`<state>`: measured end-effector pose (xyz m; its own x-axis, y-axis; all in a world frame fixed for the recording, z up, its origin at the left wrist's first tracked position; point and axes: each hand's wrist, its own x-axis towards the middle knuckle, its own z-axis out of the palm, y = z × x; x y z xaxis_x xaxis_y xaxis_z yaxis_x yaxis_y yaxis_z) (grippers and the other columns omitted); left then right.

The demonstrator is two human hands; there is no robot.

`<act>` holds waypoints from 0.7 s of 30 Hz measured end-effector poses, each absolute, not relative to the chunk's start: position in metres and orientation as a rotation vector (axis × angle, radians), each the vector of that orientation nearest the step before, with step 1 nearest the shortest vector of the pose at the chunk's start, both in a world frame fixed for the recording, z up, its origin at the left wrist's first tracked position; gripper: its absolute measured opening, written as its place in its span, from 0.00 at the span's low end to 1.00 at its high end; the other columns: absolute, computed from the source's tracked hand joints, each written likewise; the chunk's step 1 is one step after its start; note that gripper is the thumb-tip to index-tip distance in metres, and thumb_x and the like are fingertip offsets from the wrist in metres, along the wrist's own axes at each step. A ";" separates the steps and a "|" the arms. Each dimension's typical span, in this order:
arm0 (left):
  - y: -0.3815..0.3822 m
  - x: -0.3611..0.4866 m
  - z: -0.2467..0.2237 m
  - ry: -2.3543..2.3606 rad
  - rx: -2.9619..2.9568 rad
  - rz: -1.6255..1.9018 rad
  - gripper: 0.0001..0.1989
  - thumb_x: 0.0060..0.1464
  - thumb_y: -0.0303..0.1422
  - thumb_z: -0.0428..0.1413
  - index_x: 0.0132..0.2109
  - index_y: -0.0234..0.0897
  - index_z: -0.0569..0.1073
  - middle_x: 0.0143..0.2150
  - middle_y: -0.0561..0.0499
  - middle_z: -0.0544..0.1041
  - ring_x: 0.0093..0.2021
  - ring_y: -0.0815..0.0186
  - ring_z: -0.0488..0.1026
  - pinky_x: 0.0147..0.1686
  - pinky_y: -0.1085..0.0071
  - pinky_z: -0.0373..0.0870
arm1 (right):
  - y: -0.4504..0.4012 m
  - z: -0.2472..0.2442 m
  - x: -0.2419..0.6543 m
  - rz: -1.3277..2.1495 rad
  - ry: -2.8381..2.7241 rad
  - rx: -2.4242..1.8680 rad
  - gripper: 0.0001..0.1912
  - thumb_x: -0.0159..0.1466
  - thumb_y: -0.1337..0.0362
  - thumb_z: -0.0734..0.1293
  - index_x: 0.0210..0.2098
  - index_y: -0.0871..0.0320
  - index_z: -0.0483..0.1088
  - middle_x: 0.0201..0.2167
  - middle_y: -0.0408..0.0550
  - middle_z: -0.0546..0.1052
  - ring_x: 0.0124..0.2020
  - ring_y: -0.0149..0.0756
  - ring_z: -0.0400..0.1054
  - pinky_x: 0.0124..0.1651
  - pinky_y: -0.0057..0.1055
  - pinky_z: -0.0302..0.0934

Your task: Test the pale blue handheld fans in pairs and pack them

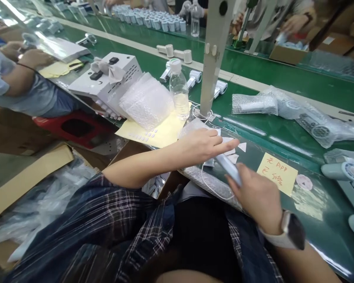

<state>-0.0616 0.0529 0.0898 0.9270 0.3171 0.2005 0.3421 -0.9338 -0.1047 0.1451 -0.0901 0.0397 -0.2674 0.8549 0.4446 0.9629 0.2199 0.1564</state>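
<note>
My right hand [258,198], with a watch on its wrist, is wrapped round the lower end of a light-blue handheld device [227,167]. My left hand [202,145] lies across the device's far end, its index finger stretched out and the other fingers bent over. The thumb and what lies under that palm are hidden. A white cable [208,182] loops below the device. Small white paper pieces [233,157] lie just beyond it. Under my left wrist shows a bit of clear plastic wrap [191,127].
A yellow note [277,173] with red writing lies right of my hands. Bubble-wrapped devices [301,112] rest farther right. A plastic bottle [179,90], bubble bags [147,100] and a white metal box [106,76] stand left of a post [212,59]. A co-worker's arm [32,63] is at far left.
</note>
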 end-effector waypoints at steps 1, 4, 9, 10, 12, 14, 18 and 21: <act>0.055 -0.061 0.090 -0.495 -2.950 -0.265 0.26 0.73 0.22 0.43 0.73 0.36 0.62 0.37 0.48 0.79 0.41 0.61 0.73 0.40 0.66 0.68 | -0.090 0.040 0.145 -0.607 -2.209 -1.739 0.22 0.78 0.53 0.57 0.41 0.61 0.76 0.20 0.47 0.74 0.18 0.37 0.66 0.26 0.33 0.46; 0.061 -0.062 0.090 -0.464 -2.985 -0.259 0.28 0.71 0.20 0.43 0.75 0.35 0.58 0.38 0.49 0.80 0.43 0.62 0.75 0.42 0.68 0.69 | -0.088 0.042 0.147 -0.572 -2.216 -1.759 0.21 0.77 0.53 0.58 0.39 0.61 0.76 0.18 0.47 0.73 0.17 0.36 0.65 0.26 0.33 0.45; 0.069 -0.064 0.099 -0.317 -3.111 -0.472 0.23 0.76 0.28 0.46 0.73 0.33 0.60 0.39 0.48 0.80 0.40 0.63 0.77 0.41 0.68 0.70 | -0.086 0.043 0.144 -0.434 -2.108 -1.901 0.18 0.74 0.53 0.62 0.40 0.60 0.75 0.19 0.48 0.75 0.17 0.38 0.67 0.27 0.32 0.42; 0.068 -0.064 0.101 -0.271 -3.119 -0.481 0.22 0.76 0.28 0.46 0.72 0.32 0.60 0.38 0.49 0.80 0.38 0.63 0.76 0.41 0.68 0.69 | -0.087 0.043 0.141 -0.380 -2.107 -1.927 0.17 0.74 0.53 0.63 0.39 0.60 0.75 0.19 0.49 0.75 0.17 0.39 0.68 0.27 0.32 0.42; 0.065 -0.062 0.104 -0.174 -3.124 -0.414 0.22 0.74 0.24 0.46 0.71 0.32 0.62 0.36 0.50 0.80 0.37 0.63 0.76 0.40 0.67 0.69 | -0.086 0.042 0.136 -0.163 -2.194 -1.884 0.16 0.73 0.53 0.64 0.39 0.60 0.75 0.20 0.50 0.77 0.19 0.42 0.70 0.27 0.33 0.44; 0.058 -0.061 0.106 -0.130 -3.137 -0.310 0.23 0.73 0.21 0.46 0.71 0.33 0.63 0.37 0.49 0.81 0.39 0.64 0.77 0.42 0.67 0.69 | -0.086 0.045 0.138 0.138 -2.152 -1.831 0.18 0.72 0.50 0.64 0.41 0.58 0.76 0.23 0.51 0.79 0.21 0.43 0.72 0.27 0.34 0.49; 0.039 -0.061 0.114 -0.212 -3.244 -0.456 0.23 0.73 0.22 0.47 0.70 0.37 0.63 0.38 0.50 0.81 0.39 0.65 0.78 0.42 0.68 0.71 | -0.089 0.063 0.154 0.789 -1.533 -1.705 0.27 0.70 0.36 0.64 0.39 0.56 0.72 0.26 0.48 0.80 0.21 0.38 0.69 0.25 0.33 0.58; 0.027 -0.055 0.126 -0.340 -3.424 -1.109 0.22 0.73 0.27 0.51 0.69 0.43 0.63 0.39 0.54 0.79 0.31 0.71 0.74 0.34 0.72 0.72 | -0.094 0.076 0.145 1.127 -1.535 -1.399 0.27 0.67 0.37 0.70 0.45 0.55 0.71 0.32 0.48 0.82 0.22 0.35 0.70 0.25 0.31 0.61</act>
